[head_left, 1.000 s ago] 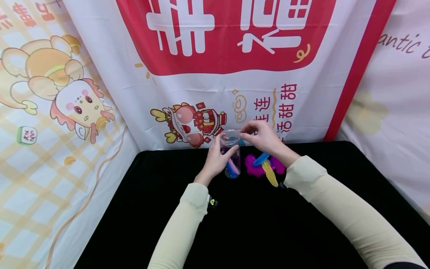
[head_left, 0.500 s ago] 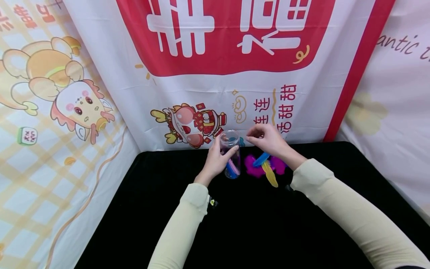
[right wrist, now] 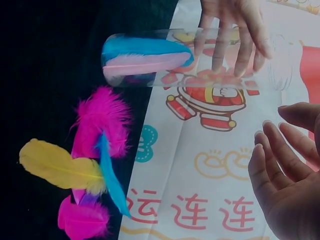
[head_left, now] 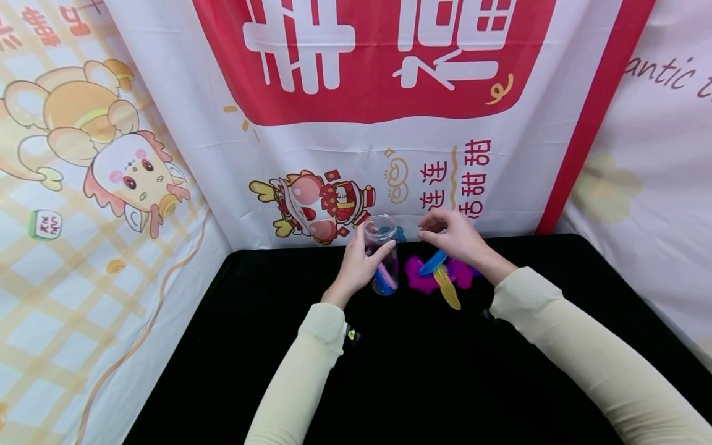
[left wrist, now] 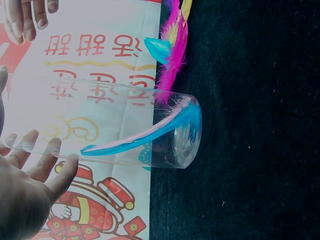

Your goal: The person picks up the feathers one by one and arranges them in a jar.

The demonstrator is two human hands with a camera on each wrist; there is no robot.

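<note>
My left hand (head_left: 357, 261) grips a clear jar (left wrist: 192, 150) that stands upright near the table's back edge, its mouth uncovered. Inside lean a blue feather (right wrist: 145, 46) and a pale pink feather (right wrist: 142, 63), their lower ends at the bottom. To the right of the jar, my right hand (head_left: 452, 233) hovers with loosely bent fingers, thumb apart, nothing between them. Just below that hand lies a pile with magenta feathers (right wrist: 102, 122), a yellow feather (right wrist: 52, 165) and a blue feather (right wrist: 113, 175). A bit of purple shows among them.
A black cloth (head_left: 423, 377) covers the table. Close behind the jar hangs a white and red printed banner (head_left: 345, 139). Patterned fabric walls (head_left: 72, 278) stand at both sides.
My right hand has drawn back from the jar's mouth, rightward and slightly down, and its fingers have loosened. My left hand and the jar have stayed put.
</note>
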